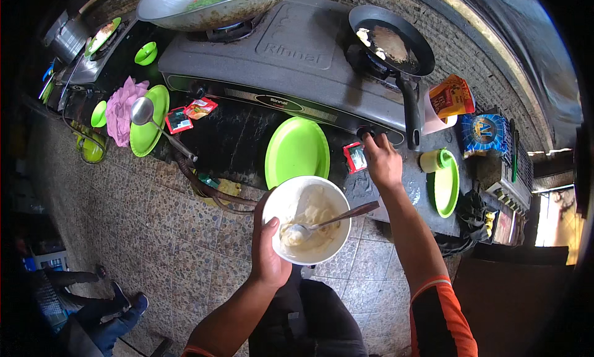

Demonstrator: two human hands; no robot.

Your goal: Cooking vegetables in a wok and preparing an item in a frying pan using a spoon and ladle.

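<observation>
My left hand (271,259) holds a white bowl (343,238) by its left side, thumb over the rim. Pale batter and a metal spoon (355,211) are in the bowl, the spoon's handle resting across the right rim. At the front of the Rinnai gas stove (209,55), the fingers of my right hand (384,160) are closed on a control knob (364,132). A black frying pan (420,30) with oil and several pale pieces sits on the right burner. Beside my right hand lies a red sachet (355,157), and a green plate (297,150) stands before the stove.
A large wok (209,20) with greens sits on the left burner. The pan's handle (410,111) juts forward over the stove's edge. A ladle (162,129), a pink cloth (125,111) and another green plate (445,190) lie on the counter. Another person's legs (106,320) show at lower left.
</observation>
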